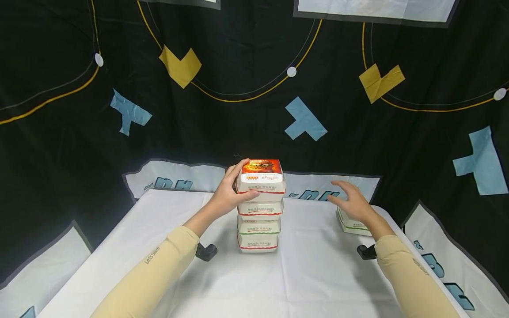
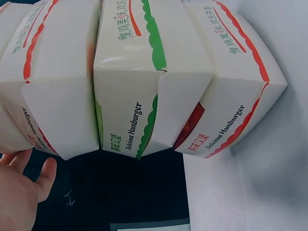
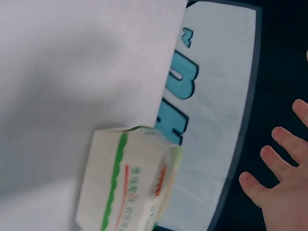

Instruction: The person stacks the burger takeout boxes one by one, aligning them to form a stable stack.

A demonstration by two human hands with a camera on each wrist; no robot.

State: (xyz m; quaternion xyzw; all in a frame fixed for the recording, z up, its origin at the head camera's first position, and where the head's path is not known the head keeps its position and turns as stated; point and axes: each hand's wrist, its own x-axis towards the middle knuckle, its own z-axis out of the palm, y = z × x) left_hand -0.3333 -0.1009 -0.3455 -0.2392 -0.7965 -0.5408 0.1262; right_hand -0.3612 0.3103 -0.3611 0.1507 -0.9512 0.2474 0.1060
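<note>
Several white paper hamburger boxes stand in one upright stack at the middle of the table in the head view. The top box (image 1: 261,182) has a red lid with a burger picture; those below carry red or green wavy trim, like the green-trimmed box (image 2: 130,96). My left hand (image 1: 226,196) holds the top box at its left side, thumb across the front and fingers toward the back. To the right, my right hand (image 1: 355,203) hovers with fingers spread, holding nothing. Beneath and beyond it sits another green-trimmed hamburger box (image 3: 125,178), partly hidden by the hand in the head view.
A white cloth covers the table (image 1: 310,274). Behind it hangs a black backdrop (image 1: 238,128) with blue and yellow tape pieces. A white lettered strip (image 3: 216,96) runs along the table's far edge. Dark wrist mounts (image 1: 207,252) show beside both sleeves.
</note>
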